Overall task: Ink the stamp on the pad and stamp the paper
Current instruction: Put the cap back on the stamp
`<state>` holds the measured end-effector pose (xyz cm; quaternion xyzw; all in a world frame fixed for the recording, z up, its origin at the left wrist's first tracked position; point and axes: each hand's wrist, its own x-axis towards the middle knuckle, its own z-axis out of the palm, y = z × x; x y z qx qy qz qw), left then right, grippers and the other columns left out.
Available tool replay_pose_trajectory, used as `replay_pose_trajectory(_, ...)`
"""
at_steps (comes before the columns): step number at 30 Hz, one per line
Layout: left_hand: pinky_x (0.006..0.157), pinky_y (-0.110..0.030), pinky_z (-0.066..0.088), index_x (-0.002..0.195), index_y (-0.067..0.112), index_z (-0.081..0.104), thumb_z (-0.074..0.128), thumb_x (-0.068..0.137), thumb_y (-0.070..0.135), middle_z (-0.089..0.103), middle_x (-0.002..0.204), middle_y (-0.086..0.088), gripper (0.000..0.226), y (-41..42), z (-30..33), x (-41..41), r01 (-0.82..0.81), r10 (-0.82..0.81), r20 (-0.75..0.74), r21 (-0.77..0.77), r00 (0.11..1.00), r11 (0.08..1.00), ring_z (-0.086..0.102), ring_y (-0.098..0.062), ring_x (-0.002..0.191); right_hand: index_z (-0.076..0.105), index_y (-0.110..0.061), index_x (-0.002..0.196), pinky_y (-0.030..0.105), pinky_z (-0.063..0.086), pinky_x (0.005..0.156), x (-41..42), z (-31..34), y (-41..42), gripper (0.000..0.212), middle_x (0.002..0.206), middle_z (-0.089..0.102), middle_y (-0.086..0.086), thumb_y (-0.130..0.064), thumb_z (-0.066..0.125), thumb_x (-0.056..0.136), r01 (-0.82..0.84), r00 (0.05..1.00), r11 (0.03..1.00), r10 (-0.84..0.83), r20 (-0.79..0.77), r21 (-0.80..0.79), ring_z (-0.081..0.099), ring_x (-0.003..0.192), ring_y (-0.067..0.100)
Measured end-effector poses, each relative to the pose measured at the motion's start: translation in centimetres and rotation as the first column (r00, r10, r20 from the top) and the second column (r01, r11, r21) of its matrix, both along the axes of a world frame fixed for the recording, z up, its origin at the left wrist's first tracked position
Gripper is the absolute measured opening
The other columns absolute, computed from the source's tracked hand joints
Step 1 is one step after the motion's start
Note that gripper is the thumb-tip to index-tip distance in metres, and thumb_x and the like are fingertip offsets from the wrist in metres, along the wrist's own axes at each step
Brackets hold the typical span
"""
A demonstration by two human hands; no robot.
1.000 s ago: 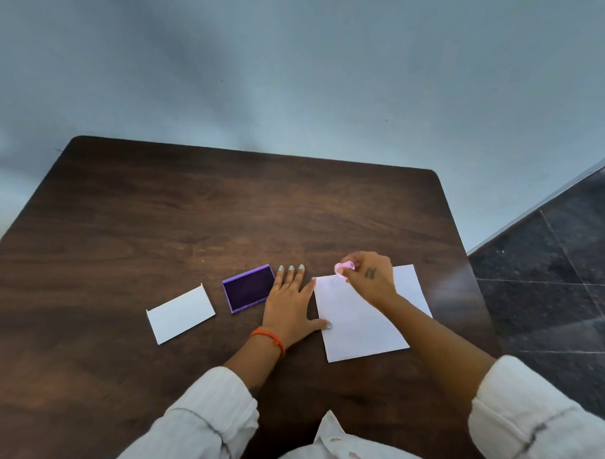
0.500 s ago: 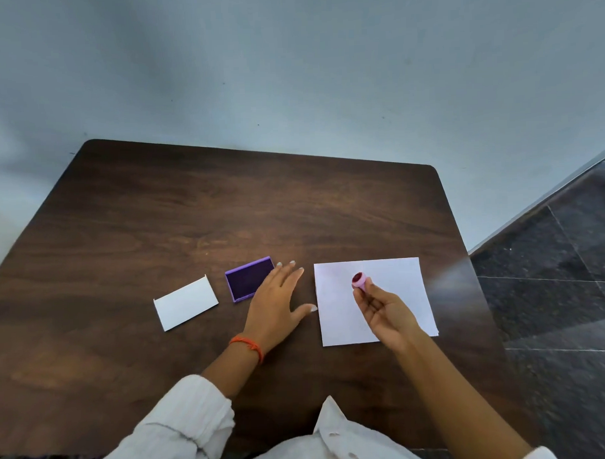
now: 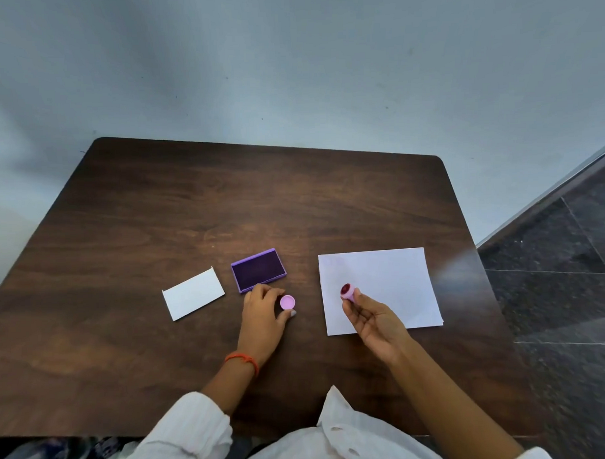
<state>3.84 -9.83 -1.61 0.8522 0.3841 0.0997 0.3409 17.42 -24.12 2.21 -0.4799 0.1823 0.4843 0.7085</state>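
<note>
Right hand [image 3: 374, 321] pinches round pink stamp [image 3: 347, 292]; left hand [image 3: 263, 313] holds round cap [image 3: 287, 302]

The right hand [image 3: 374, 317] holds a small pink stamp [image 3: 348, 292] between thumb and fingers, above the near left part of the white paper [image 3: 392, 277], with its dark red face tilted up and away from the sheet. The left hand [image 3: 262, 308] grips a round pink cap [image 3: 287, 302] at the table surface, just near of the open purple ink pad [image 3: 258, 269]. A white card [image 3: 193, 298] lies left of the pad. All items rest on 1 dark wooden table [image 3: 259, 196].
</note>
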Motion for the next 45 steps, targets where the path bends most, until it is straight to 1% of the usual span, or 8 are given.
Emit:
replay_pose_trajectory(6,0.085,-0.030,0.044,0.102,0.013,0.061,0.071,0.077,0.020,0.060,0.107,-0.007,0.028,0.0,0.4,0.1,0.015,-0.015,0.030,-0.020,0.999,1.000,0.050,-0.020,0.099,0.068,-0.004,0.097,0.027,0.058,0.073,-0.7,0.2,0.4,0.015,0.101,0.069,0.014,-0.007,0.062,0.084,-0.037,0.999,0.999,0.037,0.027,-0.018,0.066,0.090,0.022)
replay_pose_trajectory(12,0.087,-0.029,0.051,0.107,0.015,0.060,0.069,0.078,0.018,0.066,0.106,-0.006,0.030,-1.1,2.3,0.3,0.080,-0.076,0.094,-0.039,0.993,0.996,0.059,-0.016,0.096,0.062,-0.005,0.111,0.028,0.055,0.080,-1.7,0.8,1.7,0.025,0.102,0.068,0.010,-0.009,0.060,0.086,-0.198,0.928,0.961,0.247,0.279,-0.192,0.067,0.090,0.022)
replay_pose_trajectory(18,0.080,-0.010,0.043,0.106,0.015,0.062,0.067,0.081,0.014,0.068,0.105,-0.006,0.025,-1.8,3.4,0.4,0.073,-0.065,0.162,-0.047,0.985,0.996,0.059,-0.009,0.090,0.067,-0.013,0.102,0.034,0.059,0.081,-3.0,0.3,3.0,0.025,0.103,0.069,0.009,-0.023,0.071,0.079,-0.225,0.611,0.882,0.459,0.645,-0.414,0.067,0.093,0.023)
replay_pose_trajectory(24,0.070,-0.001,0.044,0.103,0.016,0.064,0.068,0.078,0.009,0.069,0.100,-0.005,0.026,-1.9,4.1,0.1,0.071,-0.047,0.230,-0.097,0.972,0.993,0.059,-0.007,0.085,0.070,-0.016,0.095,0.030,0.058,0.080,-3.4,0.4,3.0,0.021,0.088,0.069,-0.002,-0.027,0.072,0.077,-0.177,0.384,0.864,0.501,0.775,-0.471,0.066,0.083,0.015)
replay_pose_trajectory(28,0.071,-0.001,0.045,0.104,0.015,0.065,0.069,0.077,0.009,0.068,0.101,-0.005,0.028,-1.9,4.3,0.1,0.058,-0.020,0.264,-0.137,0.964,0.989,0.059,-0.006,0.085,0.070,-0.014,0.097,0.016,0.051,0.073,-3.4,0.6,3.1,0.024,0.091,0.070,0.002,-0.027,0.072,0.077,-0.174,0.345,0.858,0.512,0.787,-0.483,0.063,0.081,0.011)
replay_pose_trajectory(37,0.073,-0.002,0.047,0.102,0.014,0.068,0.072,0.075,0.012,0.070,0.097,-0.004,0.027,-1.6,4.6,-0.2,0.017,0.038,0.281,-0.190,0.959,0.982,0.062,-0.005,0.080,0.070,-0.013,0.094,0.015,0.051,0.070,-2.8,0.9,3.3,0.022,0.094,0.072,0.008,-0.027,0.073,0.076,-0.219,0.312,0.835,0.551,0.774,-0.505,0.065,0.084,0.017)
replay_pose_trajectory(41,0.071,0.001,0.045,0.101,0.012,0.068,0.073,0.074,0.011,0.071,0.096,-0.005,0.027,-1.4,4.9,-0.1,0.026,0.023,0.277,-0.171,0.960,0.985,0.061,-0.004,0.079,0.070,-0.011,0.093,0.025,0.059,0.075,-2.6,0.8,3.4,0.028,0.092,0.074,0.010,-0.034,0.071,0.077,-0.256,0.372,0.824,0.567,0.735,-0.506,0.070,0.080,0.019)
replay_pose_trajectory(45,0.069,-0.005,0.048,0.100,0.013,0.068,0.073,0.074,0.012,0.071,0.097,-0.006,0.026,-1.3,4.7,-0.2,0.042,-0.007,0.236,-0.143,0.972,0.989,0.061,-0.006,0.081,0.067,-0.014,0.092,0.010,0.054,0.063,-2.6,0.9,3.3,0.026,0.098,0.072,0.013,-0.037,0.066,0.080,-0.312,0.433,0.810,0.586,0.685,-0.496,0.070,0.078,0.017)
